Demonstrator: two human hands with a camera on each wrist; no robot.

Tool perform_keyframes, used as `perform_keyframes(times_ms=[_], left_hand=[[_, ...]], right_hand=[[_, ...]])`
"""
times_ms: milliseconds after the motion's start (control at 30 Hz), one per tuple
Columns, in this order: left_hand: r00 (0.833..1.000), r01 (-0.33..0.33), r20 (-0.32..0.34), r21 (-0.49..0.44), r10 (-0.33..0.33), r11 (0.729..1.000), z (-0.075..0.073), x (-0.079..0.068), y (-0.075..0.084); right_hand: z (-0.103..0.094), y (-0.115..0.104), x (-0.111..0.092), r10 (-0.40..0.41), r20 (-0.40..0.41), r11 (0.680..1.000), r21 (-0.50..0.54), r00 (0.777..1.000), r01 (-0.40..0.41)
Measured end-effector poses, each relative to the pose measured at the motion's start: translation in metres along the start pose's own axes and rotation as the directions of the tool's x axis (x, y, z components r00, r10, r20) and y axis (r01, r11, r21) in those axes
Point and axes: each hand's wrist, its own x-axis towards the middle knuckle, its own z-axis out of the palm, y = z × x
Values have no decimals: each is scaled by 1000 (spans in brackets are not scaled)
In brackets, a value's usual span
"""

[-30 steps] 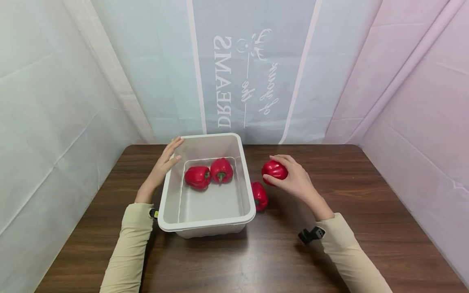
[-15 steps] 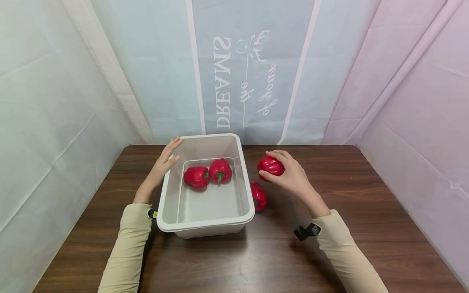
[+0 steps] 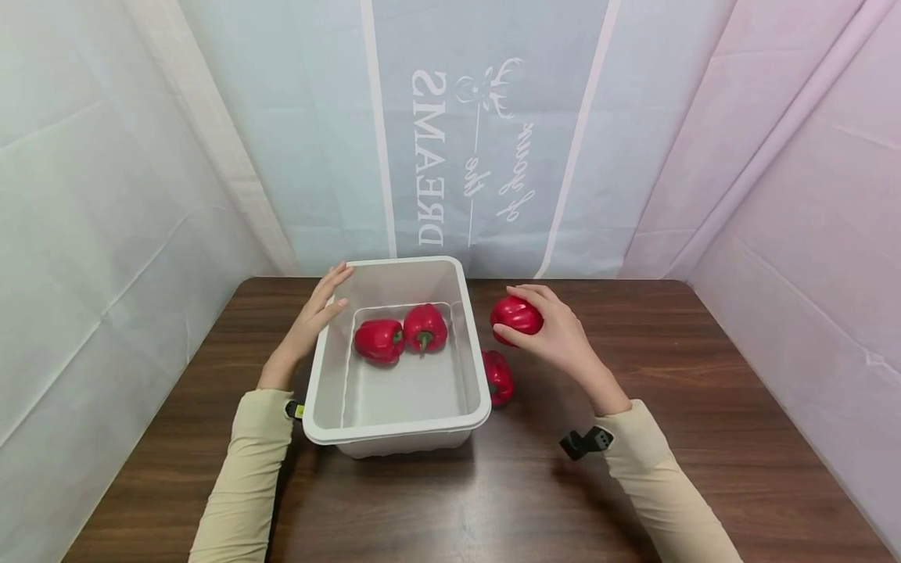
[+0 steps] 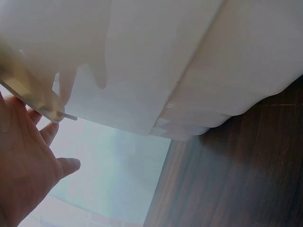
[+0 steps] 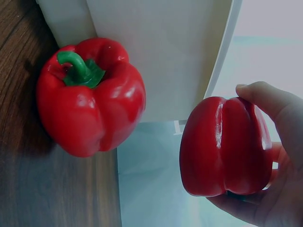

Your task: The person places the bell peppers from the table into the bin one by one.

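My right hand [image 3: 559,332] grips a red bell pepper [image 3: 517,316] between thumb and fingers, to the right of a white plastic bin [image 3: 397,428]. In the right wrist view the held bell pepper [image 5: 226,146] hangs above the table. Another red bell pepper [image 3: 498,378] lies on the table against the bin's right side; its green stem shows in the right wrist view. Inside the bin are two more, a left bell pepper [image 3: 379,341] and a right bell pepper [image 3: 425,328]. At the bin's left rim rests my left hand [image 3: 312,320], its fingers fairly straight and spread.
The bin stands on a dark brown wooden table [image 3: 535,500]. Behind it hangs a pale blue cloth [image 3: 324,156] with white lettering, and whitish cloth walls [image 3: 809,258] close off both sides. A small black device [image 3: 586,443] sits at the right wrist.
My right hand has carried the bell pepper a little to the left and upward, closer to the bin. The left hand and the other peppers stay where they were.
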Motion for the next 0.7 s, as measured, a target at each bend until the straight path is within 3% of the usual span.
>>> perform_keyframes(times_ms=[700], left_hand=[[1000,10,3,-4,-10,1000,0,1,-2]], right_hand=[[0,-12,5,-22,-11,1000,20,1000,23]])
